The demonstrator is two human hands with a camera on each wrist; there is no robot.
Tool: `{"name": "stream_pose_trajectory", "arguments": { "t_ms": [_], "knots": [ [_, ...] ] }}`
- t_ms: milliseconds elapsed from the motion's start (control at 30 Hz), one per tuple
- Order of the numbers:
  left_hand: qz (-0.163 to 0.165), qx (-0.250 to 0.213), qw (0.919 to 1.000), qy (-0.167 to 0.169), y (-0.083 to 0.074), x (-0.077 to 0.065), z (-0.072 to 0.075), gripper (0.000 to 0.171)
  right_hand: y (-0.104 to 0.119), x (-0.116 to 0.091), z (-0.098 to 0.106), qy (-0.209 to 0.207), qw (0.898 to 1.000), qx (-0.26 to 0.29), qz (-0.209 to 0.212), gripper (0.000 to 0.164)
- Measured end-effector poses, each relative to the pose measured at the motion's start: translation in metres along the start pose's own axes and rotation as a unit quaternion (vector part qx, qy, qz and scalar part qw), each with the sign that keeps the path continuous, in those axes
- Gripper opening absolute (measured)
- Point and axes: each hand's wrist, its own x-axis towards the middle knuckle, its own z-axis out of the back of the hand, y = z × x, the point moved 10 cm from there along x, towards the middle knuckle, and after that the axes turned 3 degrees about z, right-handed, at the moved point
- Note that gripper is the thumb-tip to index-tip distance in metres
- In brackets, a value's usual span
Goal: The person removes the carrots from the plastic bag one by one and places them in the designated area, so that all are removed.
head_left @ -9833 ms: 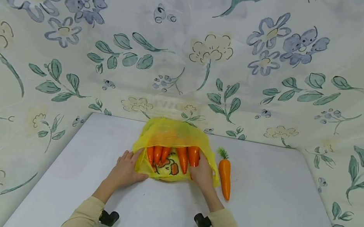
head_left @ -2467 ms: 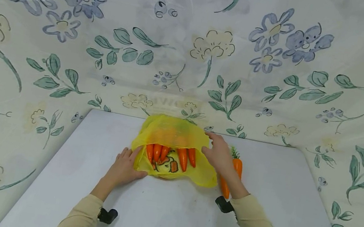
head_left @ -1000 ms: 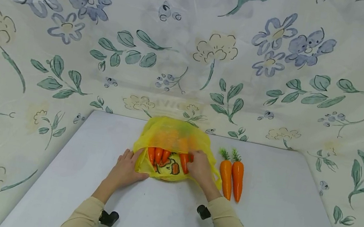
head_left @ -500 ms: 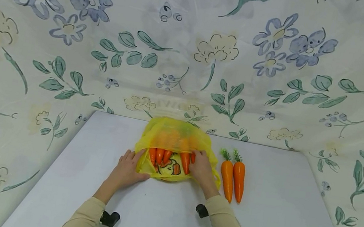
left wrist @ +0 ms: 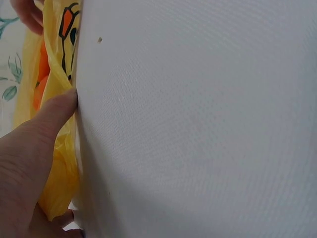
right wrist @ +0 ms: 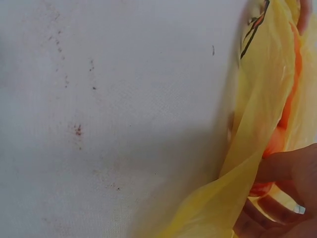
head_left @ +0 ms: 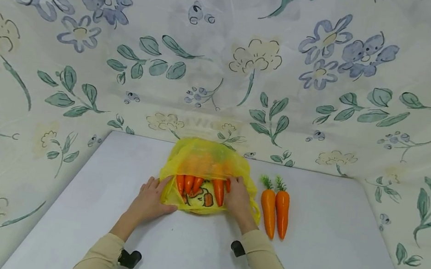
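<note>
A yellow mesh bag (head_left: 179, 154) lies at the back of the table, its mouth toward me. Several orange carrots (head_left: 217, 193) poke their pointed ends out of the opening; their upper parts show faintly through the mesh. My left hand (head_left: 150, 200) holds the bag's left edge, thumb on the lower rim (left wrist: 69, 94). Inside the right side of the mouth, my right hand (head_left: 238, 199) grips a carrot (right wrist: 262, 188) between thumb and fingers, which mostly hide it. Two carrots with leafy green tops, one left (head_left: 268, 213) and one right (head_left: 281, 215), lie side by side just right of the bag.
The white table (head_left: 180, 259) runs up to a wall (head_left: 204, 100) of floral fabric right behind the bag. Similar fabric flanks both sides. Each wrist wears a small black camera (head_left: 130, 259). Small dark specks dot the table (right wrist: 78, 130).
Since the oldest frame, a second carrot has come to lie right of the bag. The right hand went out to it, then back into the bag. The left hand stays put.
</note>
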Motion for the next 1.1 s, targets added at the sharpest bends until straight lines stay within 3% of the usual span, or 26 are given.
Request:
{"name": "stream_pose_trajectory", "arguments": {
  "t_ms": [467,867,1100],
  "knots": [
    [0.003,0.001,1.0000,0.003,0.003,0.000,-0.003,0.093,0.011,-0.015,0.005,-0.003,1.000,0.021,0.002,0.049],
    [0.002,-0.002,1.0000,-0.001,0.001,0.000,0.000,0.092,0.020,-0.034,0.025,-0.050,0.998,0.006,0.048,0.051],
    [0.003,-0.006,1.0000,0.000,0.002,0.000,-0.002,0.094,0.032,-0.047,0.032,-0.051,0.996,-0.013,0.079,0.047]
  ]
}}
